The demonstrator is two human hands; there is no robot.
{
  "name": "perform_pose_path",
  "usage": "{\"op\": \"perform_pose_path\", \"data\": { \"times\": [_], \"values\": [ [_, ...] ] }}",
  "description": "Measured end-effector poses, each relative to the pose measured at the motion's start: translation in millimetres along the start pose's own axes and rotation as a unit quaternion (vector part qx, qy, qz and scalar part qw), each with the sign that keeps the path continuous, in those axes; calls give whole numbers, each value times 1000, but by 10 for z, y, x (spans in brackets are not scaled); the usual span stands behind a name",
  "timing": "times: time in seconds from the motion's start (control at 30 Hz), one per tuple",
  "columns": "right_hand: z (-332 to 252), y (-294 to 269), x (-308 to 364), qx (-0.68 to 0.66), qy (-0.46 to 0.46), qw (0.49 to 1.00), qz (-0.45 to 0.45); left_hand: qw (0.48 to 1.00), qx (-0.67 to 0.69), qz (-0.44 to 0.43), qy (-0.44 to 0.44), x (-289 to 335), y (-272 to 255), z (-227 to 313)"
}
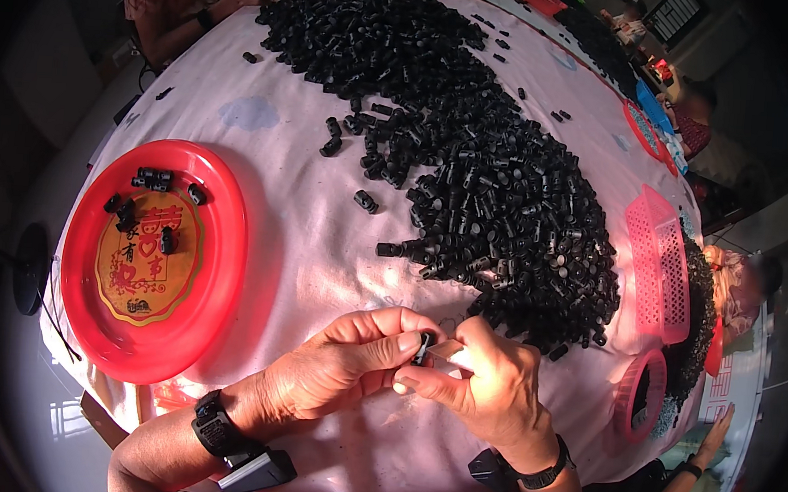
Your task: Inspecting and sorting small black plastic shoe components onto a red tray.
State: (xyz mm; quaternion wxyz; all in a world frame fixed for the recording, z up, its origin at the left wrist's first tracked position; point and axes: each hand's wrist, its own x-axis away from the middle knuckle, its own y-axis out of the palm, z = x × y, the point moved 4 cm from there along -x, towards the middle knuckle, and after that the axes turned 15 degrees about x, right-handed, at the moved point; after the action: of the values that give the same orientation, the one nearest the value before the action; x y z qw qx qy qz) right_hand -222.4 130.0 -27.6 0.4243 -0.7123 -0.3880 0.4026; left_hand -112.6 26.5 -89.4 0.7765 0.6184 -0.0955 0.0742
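Head view | both hands (pixel 417 363) pinch one black piece (pixel 424 345) | red plate (pixel 217 260): six pieces

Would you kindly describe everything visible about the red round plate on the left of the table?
The red round plate looks like glossy plastic, with a broad raised rim and a gold, scalloped decoration in its centre. It lies flat on the pale cloth near the table's left edge, apart from both hands. A handful of small black plastic parts lie scattered in its upper half; the rest is bare.
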Motion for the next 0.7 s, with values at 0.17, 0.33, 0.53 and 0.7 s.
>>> {"op": "perform_pose_path", "data": {
  "times": [0.17, 0.33, 0.53, 0.7],
  "values": [
    [22, 11, 12, 24, -16, 1000, 13, 1000, -23, -4, 7, 1, -9, 11],
    [22, 26, 12, 58, -44, 997, 30, 1000, -4, -7, 6, -8, -12, 3],
    [46, 57, 16, 40, -34, 999, 4, 1000, 3, -15, 9, -8, -4, 4],
    [53, 54, 21, 53, -41, 998, 8, 1000, -11, 1, 13, -2, -12, 6]
  ]
}}
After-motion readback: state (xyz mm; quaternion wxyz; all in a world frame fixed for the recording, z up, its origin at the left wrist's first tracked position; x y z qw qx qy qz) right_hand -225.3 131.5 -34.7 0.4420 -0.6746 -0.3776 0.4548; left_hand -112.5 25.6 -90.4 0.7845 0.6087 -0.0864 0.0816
